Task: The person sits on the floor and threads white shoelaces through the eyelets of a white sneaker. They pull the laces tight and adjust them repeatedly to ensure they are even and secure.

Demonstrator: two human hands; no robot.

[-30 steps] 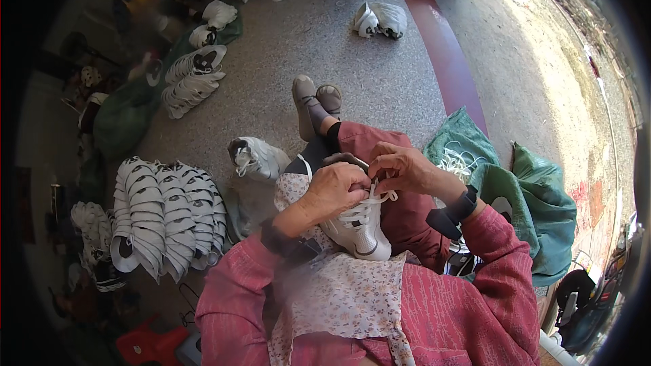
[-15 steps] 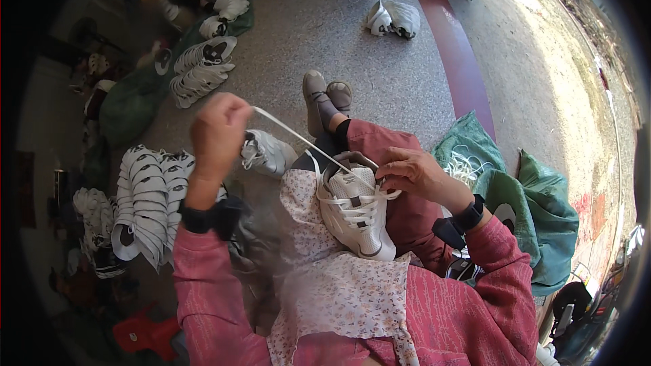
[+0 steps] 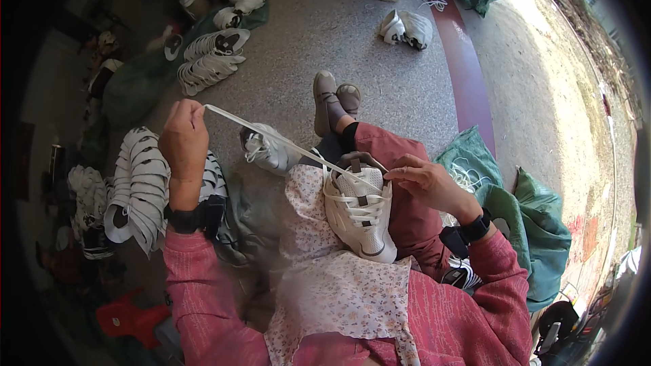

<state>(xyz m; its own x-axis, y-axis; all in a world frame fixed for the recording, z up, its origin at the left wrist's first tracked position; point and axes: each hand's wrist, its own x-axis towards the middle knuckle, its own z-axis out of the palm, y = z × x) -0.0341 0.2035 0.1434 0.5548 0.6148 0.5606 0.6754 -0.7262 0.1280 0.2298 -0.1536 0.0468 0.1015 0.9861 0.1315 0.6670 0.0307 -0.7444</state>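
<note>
A white sneaker [image 3: 368, 232] with a dark collar lining rests on my lap over a floral apron [image 3: 352, 291], its toe towards me. White laces cross its front. My left hand [image 3: 184, 139] is raised to the left, closed on the end of a white shoelace [image 3: 264, 133]. That lace runs taut from my fingers down to the upper right eyelets of the sneaker. At that same edge, my right hand [image 3: 427, 184] has its thumb and fingertips pinched at the sneaker's opening. Whether a lace is also between them is hidden.
Another sneaker [image 3: 269, 150] stands just beyond my left knee. Nested stacks of white shoe uppers [image 3: 139, 186] lie at the left, more uppers [image 3: 213, 54] farther off. At the right are green sacks [image 3: 539, 230] and loose white laces [image 3: 466, 175]. A red plastic object [image 3: 132, 318] sits lower left.
My left hand has moved farther left and slightly down, drawing out more of the lace. My right hand stays at the sneaker's edge. The whole view has shifted a little.
</note>
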